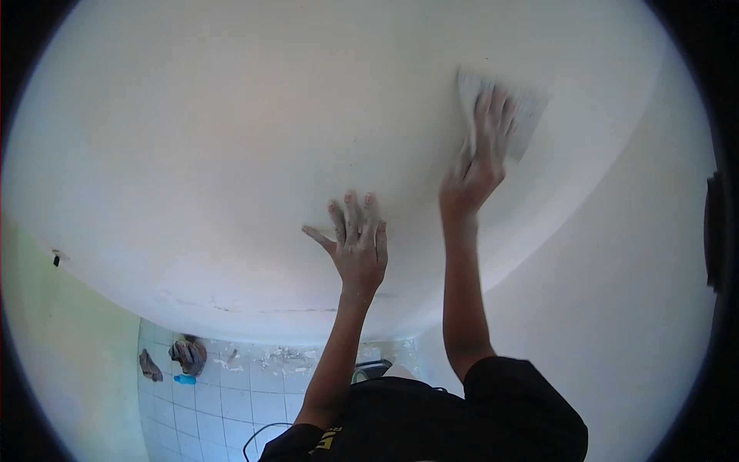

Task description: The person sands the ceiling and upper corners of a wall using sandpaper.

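My left hand (357, 250) rests on the pale wall (231, 154) with its fingers spread, and white dust coats them. Higher up and to the right, my right hand (485, 154) presses a grey sheet of sandpaper (529, 123) against the same wall. Motion blurs that hand and the sheet slightly. The sheet's corners stick out on both sides of the fingers, and its middle is hidden under them.
Another wall (616, 292) meets this one at the right, and a greenish wall (69, 346) stands at left. Below lies a tiled floor (231, 400) with white flakes, dark bundles (188, 356), a blue item (185, 379) and a cable (258, 433).
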### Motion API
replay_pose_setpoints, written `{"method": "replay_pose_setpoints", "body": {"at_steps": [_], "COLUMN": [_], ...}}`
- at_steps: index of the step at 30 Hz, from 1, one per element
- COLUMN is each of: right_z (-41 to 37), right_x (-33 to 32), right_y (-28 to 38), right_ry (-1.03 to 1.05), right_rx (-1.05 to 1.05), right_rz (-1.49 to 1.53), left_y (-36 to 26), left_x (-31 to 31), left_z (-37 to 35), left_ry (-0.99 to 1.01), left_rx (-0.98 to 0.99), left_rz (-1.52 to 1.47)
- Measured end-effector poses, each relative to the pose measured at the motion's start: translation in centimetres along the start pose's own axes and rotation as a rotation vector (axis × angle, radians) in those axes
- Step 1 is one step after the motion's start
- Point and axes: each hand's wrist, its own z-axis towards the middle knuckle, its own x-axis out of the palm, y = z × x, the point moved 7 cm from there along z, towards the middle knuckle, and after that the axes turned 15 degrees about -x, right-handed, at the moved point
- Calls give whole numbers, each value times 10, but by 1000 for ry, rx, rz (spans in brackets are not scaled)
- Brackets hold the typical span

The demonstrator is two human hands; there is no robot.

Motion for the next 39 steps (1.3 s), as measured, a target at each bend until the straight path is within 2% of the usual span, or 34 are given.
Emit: {"method": "replay_pose_setpoints", "body": {"at_steps": [4, 6, 8, 13, 16, 18, 21, 22, 23, 26, 31, 34, 36, 39], "right_z": [-148, -149, -128, 8, 6, -34, -158, -193, -208, -165, 1, 17, -28, -174], "right_x": [0, -1, -5, -24, -25, -18, 9, 10, 12, 8, 10, 18, 15, 18], "right_y": [26, 26, 26, -23, -34, -14, 40, 52, 55, 40, 31, 24, 32, 55], "right_ry": [109, 118, 93, -132, -158, -113, 131, 210, 270, 222, 65, 8, 29, 197], "right_rx": [78, 88, 81, 86, 96, 126, 101, 183, 104, 59, 3, -1, 46, 70], "right_rz": [-22, -8, -21, -67, -93, -21, 67, 118, 41, 111, 130, 92, 127, 59], "left_y": [0, -6, -10, -57, -71, -64, -36, -23, -12, -3, 0, 2, 5, 11], "left_x": [-9, -13, -20, -25, -21, -17, -13, -10, -10, -9, -14, -16, -16, -17], "left_z": [4, 7, 7, 22, 26, 24, 13, 9, 4, -4, -5, -5, -5, -5], "left_ry": [19, -6, -25, 54, -21, -9, 24, 47, 8, 5, 2, 35, 62, 73], "left_rx": [-65, -24, 25, 211, 234, 228, 175, 128, 144, 96, 53, 17, -26, -35], "left_rz": [-148, -173, -187, -39, -37, -14, 27, 41, 51, 70, 11, -29, -70, -103]}}
